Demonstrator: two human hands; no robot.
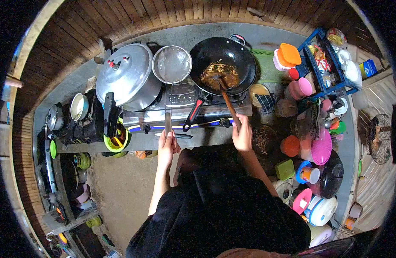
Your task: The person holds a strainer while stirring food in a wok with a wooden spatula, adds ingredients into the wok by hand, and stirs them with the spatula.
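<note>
My left hand [167, 146] is closed around the long handle of a round mesh strainer [172, 64]. The strainer's bowl is up beside the wok, over the stove, with no food visible in it. In my right hand [242, 134] is a wooden spatula [228, 102], its lower end down in the black wok [243, 51]. Shredded food in brown sauce [219, 74] lies at the bottom of the wok. The wok sits on the right side of the gas stove [176, 114], its black and red handle [193, 112] pointing toward me.
A large silver pressure cooker [127, 73] stands left of the strainer. Below it is a yellow-green bowl [116, 144]. A knife [174, 135] lies at the counter's front edge. On the right are plastic containers [288, 53], a blue rack [309, 60] and a pink lid [321, 147].
</note>
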